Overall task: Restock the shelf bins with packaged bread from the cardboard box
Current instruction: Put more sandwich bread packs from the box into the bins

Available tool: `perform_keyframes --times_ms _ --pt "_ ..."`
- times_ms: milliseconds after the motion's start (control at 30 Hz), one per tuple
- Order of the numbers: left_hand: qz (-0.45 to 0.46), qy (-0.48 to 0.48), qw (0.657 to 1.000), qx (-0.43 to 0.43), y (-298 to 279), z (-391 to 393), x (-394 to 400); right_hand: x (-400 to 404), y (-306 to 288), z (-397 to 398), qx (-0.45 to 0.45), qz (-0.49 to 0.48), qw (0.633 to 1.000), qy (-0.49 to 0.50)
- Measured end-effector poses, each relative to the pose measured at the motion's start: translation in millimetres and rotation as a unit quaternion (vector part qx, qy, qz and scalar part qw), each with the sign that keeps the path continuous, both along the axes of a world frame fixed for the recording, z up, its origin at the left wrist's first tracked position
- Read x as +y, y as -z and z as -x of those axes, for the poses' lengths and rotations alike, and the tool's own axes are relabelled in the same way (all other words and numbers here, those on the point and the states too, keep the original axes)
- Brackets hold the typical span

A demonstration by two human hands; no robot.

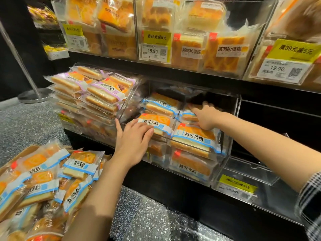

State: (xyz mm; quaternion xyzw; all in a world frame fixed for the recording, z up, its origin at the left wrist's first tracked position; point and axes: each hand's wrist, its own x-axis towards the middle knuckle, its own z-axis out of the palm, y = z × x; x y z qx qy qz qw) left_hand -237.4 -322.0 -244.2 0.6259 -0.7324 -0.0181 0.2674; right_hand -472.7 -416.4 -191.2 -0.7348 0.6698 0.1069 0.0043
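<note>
Head view, lower shelf level. Clear acrylic bin (231,119) in the middle of the lower shelf (191,185) holds blue-banded bread packs stacked flat in two side-by-side columns, long axes running roughly along the shelf front, printed bands facing up and outward. Left hand (133,138) lies palm-down with fingers straight and spread, pressing the front-left pack (157,122) at the bin's front edge; thumb touches the bin's left front corner. Right hand (205,117) reaches deeper into the right column, fingers extended over a rear pack (188,115); cannot tell whether the fingertips pinch the wrapper or merely push it, since they are partly hidden and blurred. Front-right pack (195,138) sits just below that hand, slightly tilted down toward the front. Wrappers are glossy, crinkled clear film with serrated end seals, showing pale rectangular sandwich slices with golden-brown crust. Cardboard box (26,150) stands on the speckled floor (147,214) at lower left, heaped with the same blue-banded packs (79,164) lying at mixed angles. Neighbouring bin on the left (126,101) holds purple-banded packs. Upper shelf bins carry cake packs behind yellow promotion tags (156,37) and white price labels. Right sleeve (311,197) is checked fabric.
</note>
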Motion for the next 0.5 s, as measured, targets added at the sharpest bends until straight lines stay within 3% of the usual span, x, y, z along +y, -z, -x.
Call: perform_keyframes --times_ms 133,333,433,500 --pt "-0.004 -0.004 1.000 0.006 0 0 -1 3 6 -6 -0.068 -0.030 0.996 0.050" --pt "-0.039 0.067 0.990 0.122 -1 -7 2 13 -7 -20 -0.038 -0.015 0.998 0.053" --pt "-0.082 0.120 0.968 0.206 -7 -20 13 22 -17 -34 -0.058 0.072 0.996 0.019" --pt "-0.070 0.123 0.962 0.233 -8 -28 21 33 -22 -56 -0.154 0.185 0.970 -0.018"
